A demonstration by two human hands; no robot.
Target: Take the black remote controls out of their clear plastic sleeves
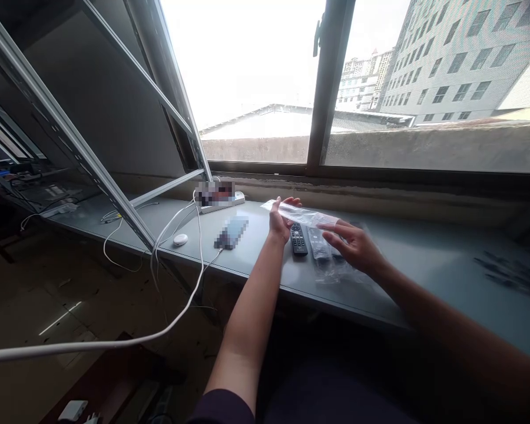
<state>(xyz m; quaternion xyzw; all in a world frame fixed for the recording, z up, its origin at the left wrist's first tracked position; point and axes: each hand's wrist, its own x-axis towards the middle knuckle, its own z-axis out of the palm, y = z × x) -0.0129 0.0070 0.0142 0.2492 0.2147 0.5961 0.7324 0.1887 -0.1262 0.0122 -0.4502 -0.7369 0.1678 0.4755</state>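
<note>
A narrow clear plastic bag (307, 215) is stretched between my two hands above the table. My left hand (281, 222) is closed on its left end, with the thumb in front and the fingers partly behind the plastic. At the other end, my right hand (355, 246) pinches the bag between fingers and thumb. Below the bag lies a black remote control (298, 240), just right of my left wrist. Beside it, under my right hand, are remotes in clear plastic bags (320, 247), partly hidden by the hand.
The long grey table (424, 259) runs below a window. Left of my hands lie a blurred phone-like object (232, 232), a white round object (180, 239) and a power strip (223, 202). A white cable (176, 321) and a metal frame (75, 135) cross the left side. Dark slender items (512, 272) lie far right.
</note>
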